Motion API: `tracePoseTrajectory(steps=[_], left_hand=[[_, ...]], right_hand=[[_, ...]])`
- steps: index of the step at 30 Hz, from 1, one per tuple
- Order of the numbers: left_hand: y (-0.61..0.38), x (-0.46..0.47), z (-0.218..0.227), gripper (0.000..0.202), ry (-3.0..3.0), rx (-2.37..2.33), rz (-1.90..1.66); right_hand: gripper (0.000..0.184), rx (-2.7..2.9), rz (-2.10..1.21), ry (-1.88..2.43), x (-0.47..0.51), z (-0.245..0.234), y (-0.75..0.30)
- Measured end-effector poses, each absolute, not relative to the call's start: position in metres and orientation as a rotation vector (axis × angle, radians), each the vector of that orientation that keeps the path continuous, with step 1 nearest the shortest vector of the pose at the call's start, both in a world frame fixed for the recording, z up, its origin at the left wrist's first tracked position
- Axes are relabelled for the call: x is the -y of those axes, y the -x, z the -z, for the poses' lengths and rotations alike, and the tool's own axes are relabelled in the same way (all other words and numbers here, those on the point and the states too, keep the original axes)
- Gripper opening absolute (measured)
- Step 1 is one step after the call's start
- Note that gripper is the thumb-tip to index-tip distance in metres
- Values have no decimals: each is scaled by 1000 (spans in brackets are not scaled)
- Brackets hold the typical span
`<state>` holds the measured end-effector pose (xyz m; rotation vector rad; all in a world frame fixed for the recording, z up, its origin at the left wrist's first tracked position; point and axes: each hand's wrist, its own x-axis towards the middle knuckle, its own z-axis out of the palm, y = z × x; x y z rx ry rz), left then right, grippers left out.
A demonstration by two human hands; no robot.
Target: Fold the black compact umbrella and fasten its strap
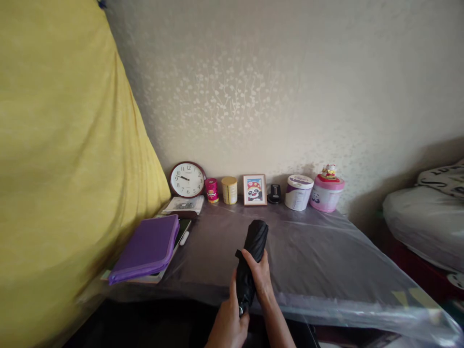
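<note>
A folded black umbrella is held up in front of me, slanting away over the front edge of the table. My left hand is wrapped round its lower end, near the handle. Higher up, my right hand grips the folded canopy from the right side, its thumb lying across the fabric. A short strap sticks out at the left of the canopy. The handle's end is mostly hidden by my left hand.
The table has a clear plastic cover. Left lies a purple zip folder on books. Along the wall stand a clock, a pink can, a yellow can, a panda picture frame and two tubs. A yellow curtain hangs left.
</note>
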<state>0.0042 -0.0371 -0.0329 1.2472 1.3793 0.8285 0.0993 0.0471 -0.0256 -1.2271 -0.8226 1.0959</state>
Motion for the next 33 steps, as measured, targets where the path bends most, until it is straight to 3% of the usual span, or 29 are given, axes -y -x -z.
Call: tracePoseTrajectory(steps=[5,10,17,24,27,33], left_hand=[[3,37,17,89,-1183,-1263,-769],[4,37,17,68,-1040,-1035,-752],[9,31,31,74,-1171,-1388,-768],[25,17,36,77,-1264,-1386,-720],[29,8,38,75,-1302,-1407,-671],[36,-5,43,73,-1398,-1513,-575]], right_hand=[[56,759,-1232,1146,-47,27,-95],[60,750,-1352,1118,-46,25,-95],[78,1165,-789,1370,-54,30,-103],[40,1580,-214,1366,-64,41,-100],[27,1682,-236,1269,-69,44,-98],[19,1673,-400,1118,-81,54,-98]])
